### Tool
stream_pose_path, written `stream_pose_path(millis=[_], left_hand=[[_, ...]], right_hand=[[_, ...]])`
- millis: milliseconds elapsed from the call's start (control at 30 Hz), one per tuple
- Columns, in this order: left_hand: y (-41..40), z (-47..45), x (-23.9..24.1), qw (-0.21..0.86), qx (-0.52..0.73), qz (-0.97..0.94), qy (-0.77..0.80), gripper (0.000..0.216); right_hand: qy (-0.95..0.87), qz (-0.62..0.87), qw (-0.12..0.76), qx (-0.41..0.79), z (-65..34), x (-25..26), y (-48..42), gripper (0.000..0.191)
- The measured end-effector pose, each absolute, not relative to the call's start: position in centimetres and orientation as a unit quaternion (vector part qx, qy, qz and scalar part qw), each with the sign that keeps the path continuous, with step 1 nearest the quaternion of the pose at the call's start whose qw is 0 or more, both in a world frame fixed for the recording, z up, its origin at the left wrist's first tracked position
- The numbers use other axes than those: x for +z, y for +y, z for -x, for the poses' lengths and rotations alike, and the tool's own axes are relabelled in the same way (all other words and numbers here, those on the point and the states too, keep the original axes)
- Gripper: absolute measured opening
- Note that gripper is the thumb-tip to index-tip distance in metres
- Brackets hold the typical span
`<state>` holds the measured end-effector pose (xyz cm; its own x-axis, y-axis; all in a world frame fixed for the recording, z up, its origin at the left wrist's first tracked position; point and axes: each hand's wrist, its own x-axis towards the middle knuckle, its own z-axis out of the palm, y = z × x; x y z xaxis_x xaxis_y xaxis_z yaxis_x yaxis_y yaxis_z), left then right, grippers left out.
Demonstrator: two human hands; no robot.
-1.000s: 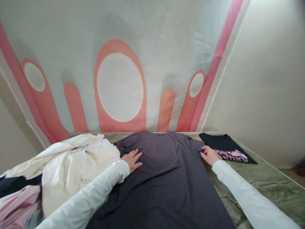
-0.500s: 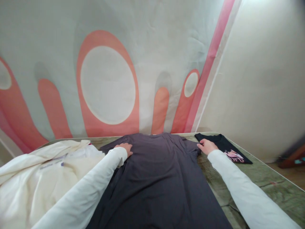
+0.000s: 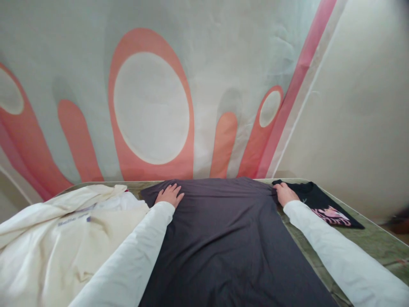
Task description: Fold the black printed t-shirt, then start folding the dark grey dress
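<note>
A dark grey T-shirt point(image 3: 220, 238) lies spread over the table, its collar end toward the wall. My left hand point(image 3: 169, 195) rests flat on its left shoulder, fingers spread. At the opposite side, my right hand point(image 3: 285, 194) is closed on the right sleeve, and the cloth is drawn into straight creases between the two hands. Loose wrinkles run across the lower body of the shirt. The fingertips of my right hand are partly hidden in the fabric.
Cream-coloured clothing point(image 3: 73, 238) with small lettering is heaped at the left. A folded black T-shirt point(image 3: 322, 202) with a pink print lies at the right on the greenish table point(image 3: 380, 243). A wall with pink shapes point(image 3: 151, 170) stands behind the table.
My right hand has pulled the sleeve outward, stretching the shoulder area taut. My left hand's fingers have spread flat on the shirt. The view has shifted slightly.
</note>
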<state>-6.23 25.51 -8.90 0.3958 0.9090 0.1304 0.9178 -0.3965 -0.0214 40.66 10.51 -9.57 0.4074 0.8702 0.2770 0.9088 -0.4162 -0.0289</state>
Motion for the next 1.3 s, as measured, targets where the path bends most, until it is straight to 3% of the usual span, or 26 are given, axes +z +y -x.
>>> stream_pose_path(millis=[167, 233, 467, 533, 667, 800, 900, 1167, 1300], left_hand=[[25.0, 5.8, -8.4, 0.065, -0.076, 0.825, -0.556, 0.042], [25.0, 5.9, -8.2, 0.069, -0.078, 0.829, -0.549, 0.039], [23.5, 5.3, -6.5, 0.062, -0.063, 0.877, -0.473, 0.033], [22.3, 4.4, -6.1, 0.018, -0.039, 0.915, -0.402, 0.037], [19.5, 2.5, -6.2, -0.071, 0.003, 0.936, -0.345, 0.068], [17.8, 1.7, -6.8, -0.063, 0.021, 0.923, -0.380, 0.070], [17.5, 1.8, -6.9, -0.053, 0.027, 0.922, -0.383, 0.068], [17.2, 2.2, -6.3, -0.065, 0.027, 0.929, -0.363, 0.071], [16.9, 2.1, -6.3, -0.063, 0.027, 0.929, -0.365, 0.071]], right_hand=[[-0.602, 0.772, 0.143, -0.144, -37.2, -8.2, 9.0, 0.028], [-0.651, 0.735, 0.160, -0.103, -34.8, -7.4, 7.6, 0.025], [-0.748, 0.648, 0.124, -0.073, -30.6, -7.6, 2.2, 0.027], [-0.755, 0.642, 0.112, -0.080, -30.9, -7.8, 1.2, 0.029], [-0.719, 0.681, 0.096, -0.101, -30.2, -6.8, -1.2, 0.027], [-0.777, 0.606, 0.160, 0.063, -25.7, -4.9, -4.0, 0.025], [-0.800, 0.543, 0.161, 0.199, -22.7, -4.1, -5.6, 0.030], [-0.774, 0.526, 0.076, 0.344, -25.3, -2.5, -8.8, 0.041], [-0.750, 0.554, 0.075, 0.354, -26.0, -1.9, -9.1, 0.034]])
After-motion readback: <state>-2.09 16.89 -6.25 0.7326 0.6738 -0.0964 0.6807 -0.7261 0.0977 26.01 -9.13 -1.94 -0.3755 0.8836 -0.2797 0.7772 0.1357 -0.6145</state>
